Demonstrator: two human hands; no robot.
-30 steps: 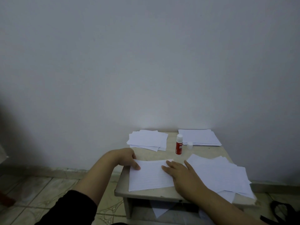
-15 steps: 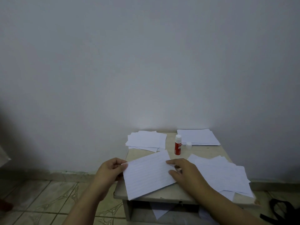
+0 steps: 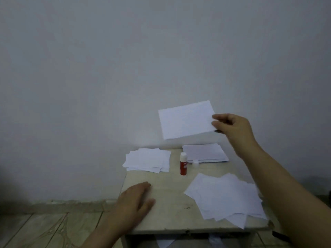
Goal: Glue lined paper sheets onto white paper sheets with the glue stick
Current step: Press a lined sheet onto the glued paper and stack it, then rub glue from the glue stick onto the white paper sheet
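My right hand pinches a sheet aloft; my left rests flat on the counter. I'd lower it squarely onto the far stack.

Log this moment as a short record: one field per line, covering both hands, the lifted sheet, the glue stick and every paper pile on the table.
right hand: raised, pinches the lifted sheet by its right edge
lifted sheet: held in the air above the far piles
left hand: fingers straight, flat on the table's near left part
glue stick: upright, red body, white top, between the two far piles
far left pile: loose white sheets
far right pile: neater stack by the wall
near right pile: fanned sheets, reaching the table's front edge
table: small, pale top
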